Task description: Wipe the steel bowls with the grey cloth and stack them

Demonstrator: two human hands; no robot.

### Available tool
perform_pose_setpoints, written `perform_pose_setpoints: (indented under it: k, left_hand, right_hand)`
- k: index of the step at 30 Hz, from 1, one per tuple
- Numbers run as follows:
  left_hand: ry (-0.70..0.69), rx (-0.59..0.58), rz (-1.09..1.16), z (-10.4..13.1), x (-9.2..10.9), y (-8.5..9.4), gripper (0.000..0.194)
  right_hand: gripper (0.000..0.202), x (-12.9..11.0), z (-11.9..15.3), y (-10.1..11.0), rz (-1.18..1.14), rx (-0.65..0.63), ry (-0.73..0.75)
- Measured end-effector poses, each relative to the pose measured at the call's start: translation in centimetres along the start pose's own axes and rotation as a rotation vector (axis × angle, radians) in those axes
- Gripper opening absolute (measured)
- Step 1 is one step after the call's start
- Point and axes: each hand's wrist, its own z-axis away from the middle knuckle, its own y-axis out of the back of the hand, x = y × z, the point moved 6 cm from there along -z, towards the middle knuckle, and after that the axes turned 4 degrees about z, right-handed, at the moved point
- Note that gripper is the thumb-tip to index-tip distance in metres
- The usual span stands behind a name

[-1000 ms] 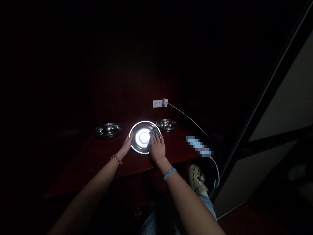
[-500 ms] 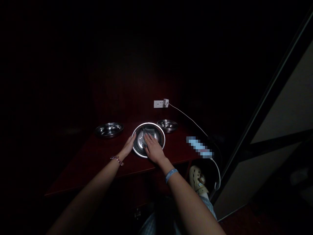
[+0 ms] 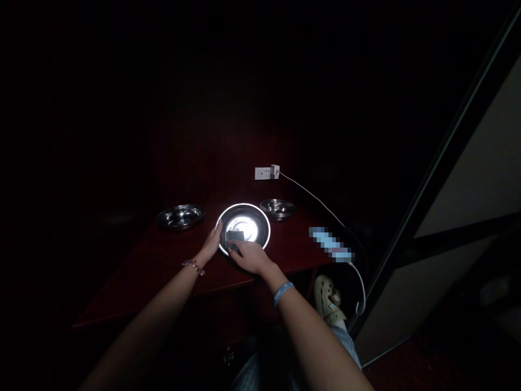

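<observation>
While our left hand [image 3: 212, 243] gripped the rim of the steel bowl [image 3: 262, 221] between thumb and fingers, our right hand [image 3: 251, 257] held the gray cloth [image 3: 235, 236] against its inside, close to the left grip. The round bowl's hollow faced up, tipped toward us; whether it touched the red table [image 3: 171, 263] we couldn't tell. The cloth's straight edge ran crosswise beyond our fingers, which hid its long axis. Left of our grip stood a shallow dish [image 3: 181, 218]; beyond our right hand, a smaller dish [image 3: 277, 208].
</observation>
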Motion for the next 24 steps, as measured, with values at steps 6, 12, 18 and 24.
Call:
perform_pose_setpoints:
  k: [6, 12, 18, 24]
  left_hand:
    - [-0.004, -0.035, -0.012, 0.1, 0.3, -0.3, 0.055]
    - [0.011, -0.01, -0.028, 0.0, -0.1, -0.1, 0.06]
    - [0.033, -0.036, -0.007, 0.0, -0.4, -0.2, 0.064]
    - [0.007, -0.075, -0.012, 0.4, 0.5, -0.5, 0.067]
  right_hand:
    - [0.046, 0.4, 0.2, 0.3, 0.095, -0.02, -0.001]
    - [0.05, 0.7, -0.1, -0.5, 0.136, 0.029, 0.062]
    - [0.058, 2.7, -0.1, -0.1, 0.216, 0.099, -0.059]
    - [0.062, 4.3, 0.2, 0.8, 0.305, 0.118, -0.141]
